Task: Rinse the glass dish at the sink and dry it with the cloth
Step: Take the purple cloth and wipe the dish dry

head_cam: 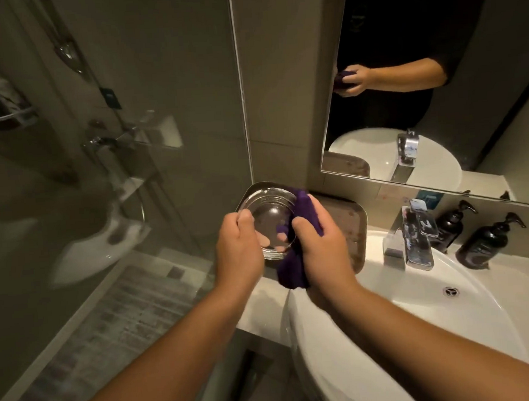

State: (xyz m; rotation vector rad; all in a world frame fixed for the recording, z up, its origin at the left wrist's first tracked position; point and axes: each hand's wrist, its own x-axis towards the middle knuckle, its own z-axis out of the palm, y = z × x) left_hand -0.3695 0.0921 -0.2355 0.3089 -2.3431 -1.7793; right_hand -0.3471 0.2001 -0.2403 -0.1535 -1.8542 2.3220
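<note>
A round clear glass dish (265,211) is held tilted above the counter, left of the sink. My left hand (238,248) grips its near left rim, with fingertips showing through the glass. My right hand (317,248) is closed on a purple cloth (304,207) that wraps over the dish's right rim and hangs down below my palm. The white sink basin (480,308) lies to the right, with its drain visible and no water running from the chrome tap (410,242).
A dark tray (351,223) sits on the counter beneath and behind the dish. Two dark pump bottles (482,242) stand behind the basin by the mirror (435,81). A glass shower partition (99,148) fills the left side.
</note>
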